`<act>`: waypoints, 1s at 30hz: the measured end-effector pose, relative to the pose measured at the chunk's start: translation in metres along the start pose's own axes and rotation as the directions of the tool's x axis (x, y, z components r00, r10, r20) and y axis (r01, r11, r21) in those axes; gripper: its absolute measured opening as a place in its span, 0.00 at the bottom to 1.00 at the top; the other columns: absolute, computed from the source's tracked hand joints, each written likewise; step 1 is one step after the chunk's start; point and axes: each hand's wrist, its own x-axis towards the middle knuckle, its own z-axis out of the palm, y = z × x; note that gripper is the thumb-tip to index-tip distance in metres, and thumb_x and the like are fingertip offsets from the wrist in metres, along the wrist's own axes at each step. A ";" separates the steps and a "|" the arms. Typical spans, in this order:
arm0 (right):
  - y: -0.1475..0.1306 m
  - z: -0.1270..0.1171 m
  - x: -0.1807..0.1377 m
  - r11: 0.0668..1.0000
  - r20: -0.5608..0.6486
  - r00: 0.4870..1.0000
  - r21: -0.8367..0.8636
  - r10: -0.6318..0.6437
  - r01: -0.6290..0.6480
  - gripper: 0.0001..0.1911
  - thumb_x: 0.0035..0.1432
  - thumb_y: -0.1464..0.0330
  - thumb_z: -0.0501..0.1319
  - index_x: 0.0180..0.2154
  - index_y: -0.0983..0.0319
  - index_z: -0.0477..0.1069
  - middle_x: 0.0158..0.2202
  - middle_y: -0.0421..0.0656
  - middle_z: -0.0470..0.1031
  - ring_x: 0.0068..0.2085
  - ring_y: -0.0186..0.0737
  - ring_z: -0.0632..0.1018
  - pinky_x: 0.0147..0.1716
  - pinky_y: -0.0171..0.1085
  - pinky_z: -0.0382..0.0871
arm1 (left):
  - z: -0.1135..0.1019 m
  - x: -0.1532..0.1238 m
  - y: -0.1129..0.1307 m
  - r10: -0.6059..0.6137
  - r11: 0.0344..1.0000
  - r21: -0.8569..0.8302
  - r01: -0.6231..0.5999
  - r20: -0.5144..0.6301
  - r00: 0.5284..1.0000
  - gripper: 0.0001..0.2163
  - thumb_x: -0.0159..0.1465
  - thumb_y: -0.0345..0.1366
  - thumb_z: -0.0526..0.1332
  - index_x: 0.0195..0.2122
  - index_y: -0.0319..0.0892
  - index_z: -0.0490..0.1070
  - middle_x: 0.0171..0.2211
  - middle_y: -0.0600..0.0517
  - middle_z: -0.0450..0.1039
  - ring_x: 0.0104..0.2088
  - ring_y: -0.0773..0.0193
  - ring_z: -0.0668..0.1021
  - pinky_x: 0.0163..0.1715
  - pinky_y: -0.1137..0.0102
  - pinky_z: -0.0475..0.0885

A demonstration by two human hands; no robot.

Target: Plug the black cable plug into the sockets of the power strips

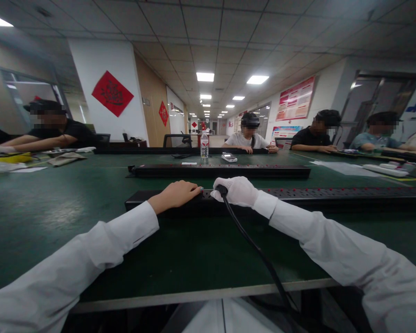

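Note:
A long black power strip (pixel 315 196) with a row of sockets and small red parts lies across the table in front of me. My left hand (pixel 178 193), bare, is closed over its left part, fingertips beside the sockets; the far side of the grip is hidden. Just to the right, my right hand (pixel 237 189) wears a white glove and pinches a black plug (pixel 222 189) at the strip's top. From the plug a thick black cable (pixel 253 243) runs down over the table's front edge. Whether the plug sits in a socket is hidden by the hand.
Behind lies a second black power strip (pixel 222 172), with another long dark strip (pixel 145 151) farther back. A water bottle (pixel 204 145) and a small white device (pixel 229 157) stand on the green table (pixel 65 203). Several people sit around it. White paper (pixel 343 168) lies right.

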 end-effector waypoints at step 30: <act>0.000 0.002 0.000 1.000 -0.018 1.000 -0.025 0.012 -0.012 0.20 0.55 0.51 0.48 0.36 0.56 0.70 0.26 0.39 0.74 0.27 0.33 0.73 0.25 0.30 0.54 | -0.002 -0.002 0.001 0.015 1.000 0.018 -0.015 0.006 1.000 0.22 0.63 0.49 0.41 0.47 0.46 0.68 0.42 0.47 0.72 0.39 0.56 0.74 0.38 0.66 0.67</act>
